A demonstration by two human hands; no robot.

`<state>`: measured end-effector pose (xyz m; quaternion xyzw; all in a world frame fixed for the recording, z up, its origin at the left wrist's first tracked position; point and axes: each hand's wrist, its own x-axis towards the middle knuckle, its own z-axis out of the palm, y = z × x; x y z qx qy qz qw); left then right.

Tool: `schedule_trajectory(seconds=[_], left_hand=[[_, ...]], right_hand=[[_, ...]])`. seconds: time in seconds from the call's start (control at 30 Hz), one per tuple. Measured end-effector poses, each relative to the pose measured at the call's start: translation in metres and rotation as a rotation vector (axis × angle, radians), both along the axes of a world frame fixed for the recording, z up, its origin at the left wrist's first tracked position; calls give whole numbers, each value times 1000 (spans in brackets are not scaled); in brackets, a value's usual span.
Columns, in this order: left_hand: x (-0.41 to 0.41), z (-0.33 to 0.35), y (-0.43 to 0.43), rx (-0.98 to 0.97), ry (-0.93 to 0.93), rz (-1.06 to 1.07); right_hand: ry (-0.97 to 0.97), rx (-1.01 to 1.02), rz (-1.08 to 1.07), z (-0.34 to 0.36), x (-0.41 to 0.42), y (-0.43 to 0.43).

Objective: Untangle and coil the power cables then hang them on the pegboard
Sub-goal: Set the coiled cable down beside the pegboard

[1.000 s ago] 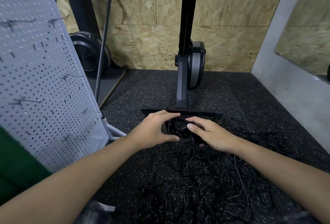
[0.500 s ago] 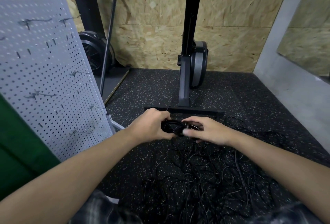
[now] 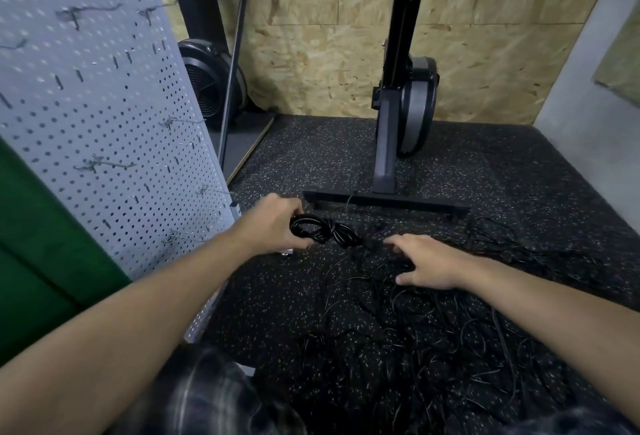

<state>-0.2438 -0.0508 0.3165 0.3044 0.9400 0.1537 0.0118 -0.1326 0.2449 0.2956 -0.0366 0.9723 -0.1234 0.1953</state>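
Note:
My left hand (image 3: pixel 273 223) grips a small black coiled cable (image 3: pixel 320 230) just above the speckled floor, close to the pegboard's lower right corner. My right hand (image 3: pixel 424 266) hovers to the right of the coil with fingers spread and holds nothing. Beneath and in front of both hands lies a tangle of thin black cables (image 3: pixel 415 341). The white pegboard (image 3: pixel 104 105) stands at the left, tilted, with several bare metal hooks (image 3: pixel 104 164) on it.
A black exercise machine's upright and base bar (image 3: pixel 384 202) stand just beyond the hands. A fan-wheel machine (image 3: pixel 207 88) sits behind the pegboard. A green surface (image 3: pixel 41 261) is at the left edge. Chipboard wall behind, grey wall at right.
My right hand has let go of the coil and moved right and nearer to me. My left hand has carried the coil leftward, toward the pegboard.

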Motion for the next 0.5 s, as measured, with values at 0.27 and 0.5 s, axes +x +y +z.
schedule_trajectory(seconds=[0.27,0.5], left_hand=[[-24,-72,-57,39,-106,308],[-42,-159,-78,49,-214,628]], right_hand=[[-24,75,109,-36,-89,-34],[22,14,93,-108,-128,-79]])
